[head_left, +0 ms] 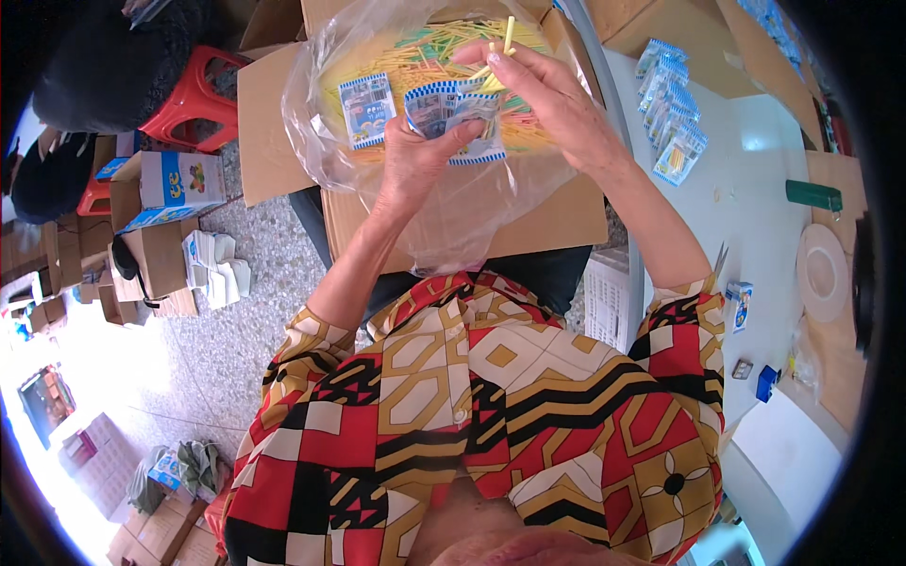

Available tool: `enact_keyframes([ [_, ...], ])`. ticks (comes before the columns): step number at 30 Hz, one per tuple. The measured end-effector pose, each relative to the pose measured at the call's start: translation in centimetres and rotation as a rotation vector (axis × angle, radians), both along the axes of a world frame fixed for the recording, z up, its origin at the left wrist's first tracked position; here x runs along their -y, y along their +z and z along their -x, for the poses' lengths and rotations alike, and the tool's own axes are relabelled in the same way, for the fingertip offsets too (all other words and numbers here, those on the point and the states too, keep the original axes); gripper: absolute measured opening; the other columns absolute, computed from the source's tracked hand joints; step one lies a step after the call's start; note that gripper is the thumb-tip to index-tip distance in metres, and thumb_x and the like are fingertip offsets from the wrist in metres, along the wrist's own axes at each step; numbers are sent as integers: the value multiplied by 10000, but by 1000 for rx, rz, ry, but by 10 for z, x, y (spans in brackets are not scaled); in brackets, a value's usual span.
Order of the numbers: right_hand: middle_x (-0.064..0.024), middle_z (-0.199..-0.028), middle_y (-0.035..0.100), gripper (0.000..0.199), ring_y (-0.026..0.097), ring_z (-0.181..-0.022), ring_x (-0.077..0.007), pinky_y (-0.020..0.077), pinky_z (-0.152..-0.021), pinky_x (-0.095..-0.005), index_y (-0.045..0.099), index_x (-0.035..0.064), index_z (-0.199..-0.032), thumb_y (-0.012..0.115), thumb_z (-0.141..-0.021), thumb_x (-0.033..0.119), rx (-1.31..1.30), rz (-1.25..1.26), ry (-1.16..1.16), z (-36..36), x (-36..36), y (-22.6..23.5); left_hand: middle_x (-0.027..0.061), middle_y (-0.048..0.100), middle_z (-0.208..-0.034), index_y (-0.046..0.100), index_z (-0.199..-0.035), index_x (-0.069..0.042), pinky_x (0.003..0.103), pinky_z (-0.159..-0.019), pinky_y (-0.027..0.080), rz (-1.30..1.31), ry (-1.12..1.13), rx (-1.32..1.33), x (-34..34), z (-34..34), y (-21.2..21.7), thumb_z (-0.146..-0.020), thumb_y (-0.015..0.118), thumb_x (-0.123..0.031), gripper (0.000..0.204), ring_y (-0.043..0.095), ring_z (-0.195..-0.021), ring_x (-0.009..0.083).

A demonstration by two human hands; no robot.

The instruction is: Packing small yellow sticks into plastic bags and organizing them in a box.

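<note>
My left hand (415, 162) grips a small blue-and-white plastic packet (436, 111), its thumb across the front and its top edge spread apart. Close to that opening, my right hand (557, 99) pinches a few thin pale-yellow sticks (510, 38), one of them pointing upward. Below both hands stands a cardboard box lined with a clear plastic bag (311, 141), filled with loose sticks (415, 57) in yellow, orange, pink and green. A second blue-and-white packet (366, 111) lies on the sticks left of my left hand. What the sticks are made of I cannot tell.
At right, a pale table (736, 222) bears a row of several filled packets (672, 113), scissors (721, 257), a green block-like object (813, 195) and a white round lid-like disc (823, 272). Red stools (203, 104) and a printed carton (184, 181) stand at left, near another person's dark clothing.
</note>
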State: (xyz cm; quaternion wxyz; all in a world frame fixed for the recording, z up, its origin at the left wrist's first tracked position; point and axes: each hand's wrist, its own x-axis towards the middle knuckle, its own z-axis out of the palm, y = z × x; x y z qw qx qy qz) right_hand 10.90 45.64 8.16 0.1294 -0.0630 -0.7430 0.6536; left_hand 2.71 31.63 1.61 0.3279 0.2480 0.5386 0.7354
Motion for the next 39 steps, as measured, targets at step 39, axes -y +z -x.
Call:
enact_keyframes([
  [39, 3, -949, 589, 205, 531, -888, -56, 436, -794, -217, 573, 0, -1061, 530, -881, 89, 78, -63, -7, -25, -6, -5, 5, 648, -901, 633, -990, -41, 231, -723, 473, -17, -88, -5, 10, 4, 12, -774, 689, -94, 229, 578, -792, 65],
])
